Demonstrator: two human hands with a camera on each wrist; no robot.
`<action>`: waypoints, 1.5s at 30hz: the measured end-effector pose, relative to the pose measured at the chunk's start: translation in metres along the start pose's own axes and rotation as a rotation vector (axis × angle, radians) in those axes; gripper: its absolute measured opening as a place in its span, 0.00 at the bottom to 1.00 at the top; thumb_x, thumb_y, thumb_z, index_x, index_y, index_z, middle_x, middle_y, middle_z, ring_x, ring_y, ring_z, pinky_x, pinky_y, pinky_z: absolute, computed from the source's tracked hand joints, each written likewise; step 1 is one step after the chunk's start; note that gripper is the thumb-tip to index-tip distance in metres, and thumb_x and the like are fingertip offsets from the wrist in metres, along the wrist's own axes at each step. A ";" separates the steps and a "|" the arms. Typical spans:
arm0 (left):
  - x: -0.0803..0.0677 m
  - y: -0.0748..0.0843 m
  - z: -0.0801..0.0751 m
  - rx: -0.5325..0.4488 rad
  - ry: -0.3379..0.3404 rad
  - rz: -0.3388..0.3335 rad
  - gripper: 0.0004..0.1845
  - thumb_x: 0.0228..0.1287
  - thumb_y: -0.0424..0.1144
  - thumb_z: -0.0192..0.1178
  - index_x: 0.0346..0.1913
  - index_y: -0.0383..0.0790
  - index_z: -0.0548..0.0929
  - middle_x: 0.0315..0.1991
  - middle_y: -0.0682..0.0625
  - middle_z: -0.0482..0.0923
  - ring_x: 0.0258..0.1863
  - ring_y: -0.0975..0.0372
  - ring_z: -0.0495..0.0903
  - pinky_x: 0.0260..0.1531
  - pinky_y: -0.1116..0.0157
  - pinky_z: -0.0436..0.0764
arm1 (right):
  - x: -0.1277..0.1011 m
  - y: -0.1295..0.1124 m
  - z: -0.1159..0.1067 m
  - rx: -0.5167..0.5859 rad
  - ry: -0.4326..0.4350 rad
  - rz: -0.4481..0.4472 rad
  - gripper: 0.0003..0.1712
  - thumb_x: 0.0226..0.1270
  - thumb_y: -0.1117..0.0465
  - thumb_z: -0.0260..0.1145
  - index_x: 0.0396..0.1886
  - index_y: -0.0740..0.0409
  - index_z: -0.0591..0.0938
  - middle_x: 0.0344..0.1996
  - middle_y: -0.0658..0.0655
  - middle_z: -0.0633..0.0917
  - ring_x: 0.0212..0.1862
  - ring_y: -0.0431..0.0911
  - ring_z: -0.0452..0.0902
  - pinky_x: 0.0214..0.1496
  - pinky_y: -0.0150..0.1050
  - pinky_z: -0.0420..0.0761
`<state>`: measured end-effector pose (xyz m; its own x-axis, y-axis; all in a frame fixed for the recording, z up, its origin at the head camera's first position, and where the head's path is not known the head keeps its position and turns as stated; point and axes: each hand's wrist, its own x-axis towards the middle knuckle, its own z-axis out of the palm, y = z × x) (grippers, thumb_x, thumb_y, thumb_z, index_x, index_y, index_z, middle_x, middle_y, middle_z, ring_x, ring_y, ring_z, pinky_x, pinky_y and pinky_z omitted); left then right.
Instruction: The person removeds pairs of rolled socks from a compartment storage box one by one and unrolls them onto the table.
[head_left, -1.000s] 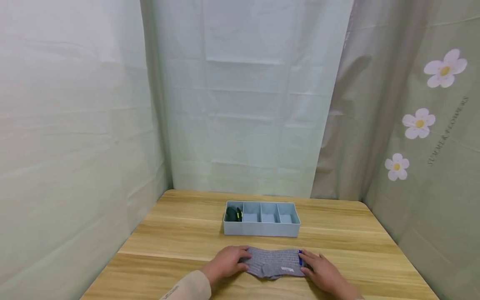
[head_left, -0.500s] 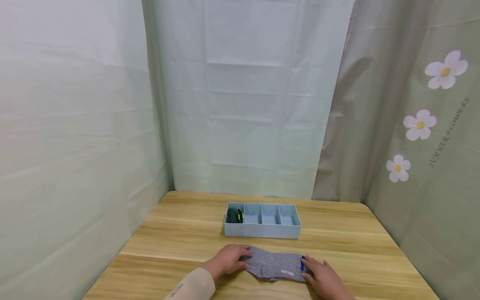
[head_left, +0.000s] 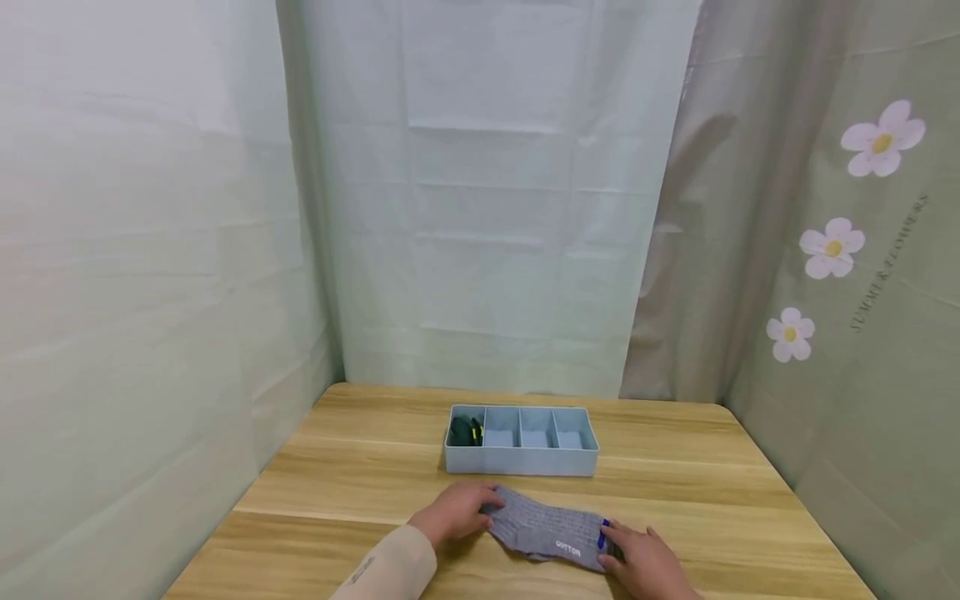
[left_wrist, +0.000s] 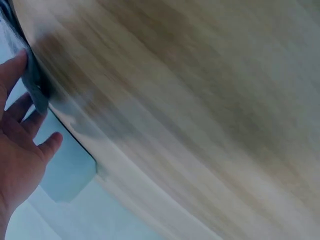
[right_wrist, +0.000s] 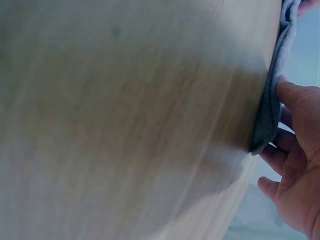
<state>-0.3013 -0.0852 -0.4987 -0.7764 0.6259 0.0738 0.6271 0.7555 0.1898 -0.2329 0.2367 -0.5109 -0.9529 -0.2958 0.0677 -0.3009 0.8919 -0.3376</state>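
Observation:
A grey ribbed sock with white lettering and a blue mark lies on the wooden table, slightly slanted. My left hand holds its left end, thumb and fingers against the fabric edge. At the right end, by the blue mark, my right hand holds the sock. In the right wrist view the thumb lies on the sock's end with the other fingers beside it. Both wrist views are blurred.
Just behind the sock stands a light-blue divider tray with several compartments. A dark sock fills the leftmost one. Pale curtains close off the back and left, and a flowered curtain hangs on the right.
The sock has turned slightly: its left end moved away from me and its right end came toward me, along with both hands.

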 end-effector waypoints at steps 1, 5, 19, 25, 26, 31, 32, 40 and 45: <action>0.001 0.001 0.000 0.008 0.002 -0.011 0.18 0.59 0.39 0.69 0.53 0.46 0.86 0.60 0.46 0.79 0.58 0.56 0.78 0.58 0.60 0.74 | 0.000 -0.001 0.000 0.006 -0.001 -0.001 0.27 0.61 0.52 0.72 0.55 0.65 0.83 0.55 0.67 0.82 0.55 0.64 0.79 0.61 0.71 0.63; 0.003 0.005 0.005 0.053 0.061 -0.017 0.16 0.61 0.39 0.67 0.53 0.43 0.86 0.58 0.44 0.80 0.57 0.54 0.78 0.57 0.57 0.75 | -0.001 -0.002 -0.003 0.037 0.025 -0.021 0.27 0.61 0.51 0.72 0.54 0.66 0.83 0.54 0.68 0.82 0.55 0.64 0.79 0.59 0.68 0.67; 0.002 0.055 0.023 0.068 0.134 -0.177 0.32 0.62 0.61 0.64 0.53 0.35 0.83 0.55 0.39 0.79 0.58 0.50 0.75 0.58 0.52 0.74 | 0.007 0.012 0.001 0.089 -0.058 -0.228 0.29 0.66 0.52 0.69 0.59 0.68 0.79 0.60 0.65 0.79 0.59 0.61 0.76 0.58 0.57 0.75; 0.004 0.057 0.030 0.047 0.102 -0.217 0.36 0.58 0.62 0.66 0.56 0.33 0.82 0.63 0.34 0.73 0.64 0.46 0.71 0.61 0.51 0.72 | 0.006 0.010 0.002 0.051 -0.085 -0.213 0.30 0.66 0.51 0.68 0.59 0.70 0.80 0.60 0.66 0.79 0.58 0.61 0.77 0.56 0.56 0.76; 0.004 0.056 0.030 0.037 0.105 -0.214 0.36 0.58 0.61 0.67 0.56 0.33 0.82 0.63 0.34 0.72 0.64 0.45 0.71 0.61 0.51 0.72 | 0.006 0.010 0.002 0.048 -0.085 -0.210 0.30 0.66 0.51 0.68 0.58 0.70 0.80 0.60 0.66 0.79 0.58 0.61 0.77 0.56 0.56 0.76; 0.005 0.054 0.026 -0.010 0.086 -0.212 0.35 0.58 0.60 0.68 0.58 0.34 0.81 0.65 0.34 0.71 0.64 0.45 0.71 0.62 0.52 0.72 | 0.004 0.005 0.000 0.079 -0.107 -0.157 0.31 0.66 0.50 0.68 0.58 0.70 0.80 0.60 0.67 0.78 0.59 0.63 0.76 0.58 0.59 0.74; 0.005 0.053 0.025 -0.015 0.080 -0.210 0.35 0.58 0.60 0.68 0.58 0.34 0.81 0.65 0.34 0.70 0.64 0.45 0.70 0.62 0.52 0.72 | 0.004 0.005 0.000 0.093 -0.112 -0.142 0.31 0.66 0.50 0.68 0.58 0.70 0.80 0.60 0.68 0.78 0.59 0.63 0.76 0.58 0.59 0.74; 0.009 0.045 0.020 -0.033 0.007 -0.169 0.36 0.59 0.60 0.67 0.63 0.38 0.79 0.68 0.37 0.68 0.67 0.48 0.68 0.64 0.55 0.69 | -0.003 0.004 0.003 0.117 -0.059 -0.131 0.32 0.63 0.47 0.71 0.55 0.71 0.81 0.58 0.68 0.80 0.56 0.62 0.78 0.55 0.58 0.76; 0.011 0.042 0.015 -0.079 -0.033 -0.163 0.36 0.59 0.60 0.68 0.64 0.40 0.78 0.70 0.39 0.66 0.68 0.48 0.67 0.65 0.55 0.68 | -0.009 0.004 0.005 0.078 0.019 -0.192 0.31 0.61 0.46 0.72 0.51 0.69 0.84 0.54 0.67 0.83 0.51 0.59 0.82 0.51 0.54 0.80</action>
<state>-0.2828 -0.0436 -0.5045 -0.8642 0.5032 0.0043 0.4851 0.8308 0.2728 -0.2254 0.2415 -0.5178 -0.8790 -0.4509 0.1551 -0.4739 0.7901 -0.3888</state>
